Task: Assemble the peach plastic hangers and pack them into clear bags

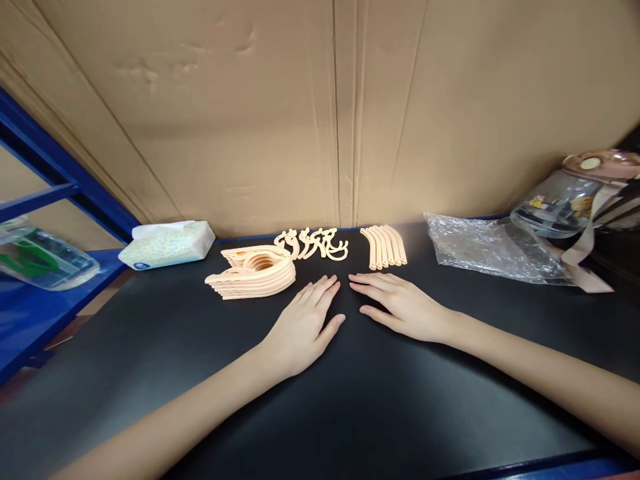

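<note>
My left hand (305, 327) lies flat on the black tabletop, fingers stretched out and holding nothing. Palm down as well, my right hand (400, 303) rests opposite it with its fingers extended and nothing in them. Just beyond my left hand sits a stack of cream plastic pieces (260, 283) with a rounded opening, shaped like parts of clothes hangers. Several small curved hooks (315, 244) lie in a loose row behind the hands. Past my right fingertips is a row of slim curved cream strips (384, 247), side by side. Neither hand touches these parts.
A tissue pack (170, 245) stands at the back left. To the right lie a crumpled clear plastic bag (490, 247) and a clear bottle with a strap (560, 200). Cardboard (250, 120) walls the back; a blue metal frame (95, 207) holds another clear container (50, 260) at left.
</note>
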